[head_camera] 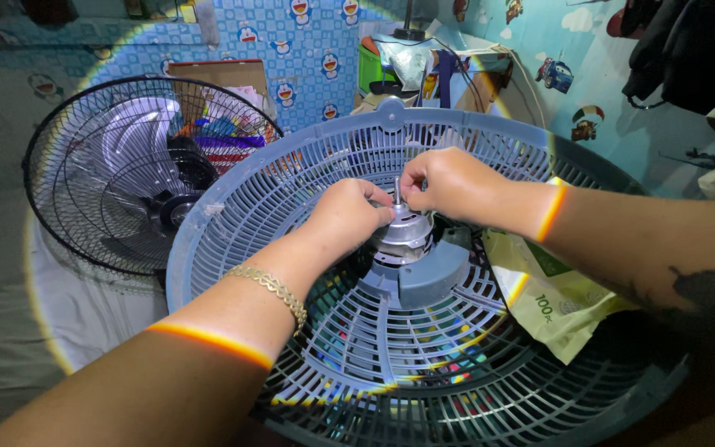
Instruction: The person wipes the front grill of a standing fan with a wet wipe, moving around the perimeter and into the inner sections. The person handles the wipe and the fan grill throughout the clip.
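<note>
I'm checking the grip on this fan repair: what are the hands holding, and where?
Both the left hand and right hand grip the fan motor at its top, around the metal shaft.

two hands [399, 203], two fan grilles [291, 178], one motor [407, 236], one green bag [552, 302]

Layout seen from the head camera. The rear fan guard [308, 165] fills the centre, with the motor housing [407, 236] at its hub and the shaft [397, 190] rising from the motor. The left hand [349, 213] sits at nine o'clock of the shaft, the right hand [448, 182] at two o'clock, both touching the hub. A second wire-grille fan [126, 174] lies at ten o'clock of the guard, behind its rim. A plastic bag [552, 302] lies at three o'clock, under the guard. A cardboard box [217, 74] stands behind the wire-grille fan.
</note>
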